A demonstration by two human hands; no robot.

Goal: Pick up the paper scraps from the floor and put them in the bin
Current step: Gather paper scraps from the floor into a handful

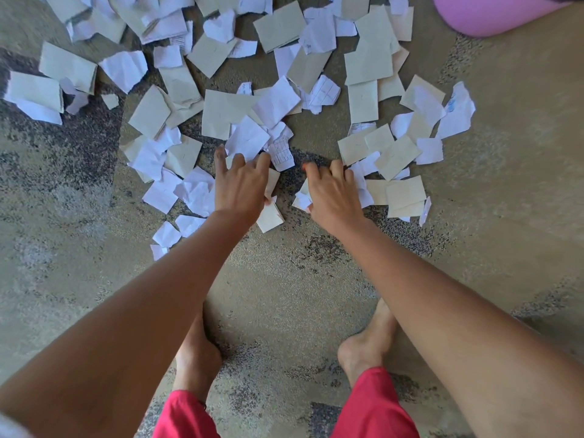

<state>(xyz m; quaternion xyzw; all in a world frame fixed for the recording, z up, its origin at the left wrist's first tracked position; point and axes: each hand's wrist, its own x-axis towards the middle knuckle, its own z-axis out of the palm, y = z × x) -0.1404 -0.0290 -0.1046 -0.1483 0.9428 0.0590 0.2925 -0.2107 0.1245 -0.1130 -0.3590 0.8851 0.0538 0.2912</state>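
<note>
Several white and beige paper scraps (221, 112) lie spread over the carpet across the upper half of the view. My left hand (241, 184) rests palm down at the near edge of the pile, its fingers curled around beige scraps (270, 216) that stick out below the palm. My right hand (331, 192) is beside it, closed on a small bunch of scraps (301, 196) at its thumb side, with its fingertips touching further pieces. A pink rounded object (493, 14), possibly the bin, shows at the top right corner.
A mottled beige and dark carpet (284, 279) covers the floor. My two bare feet (363, 343) and red trouser legs (373, 406) are at the bottom centre. A strip of scrap-free carpet lies between the feet and the pile.
</note>
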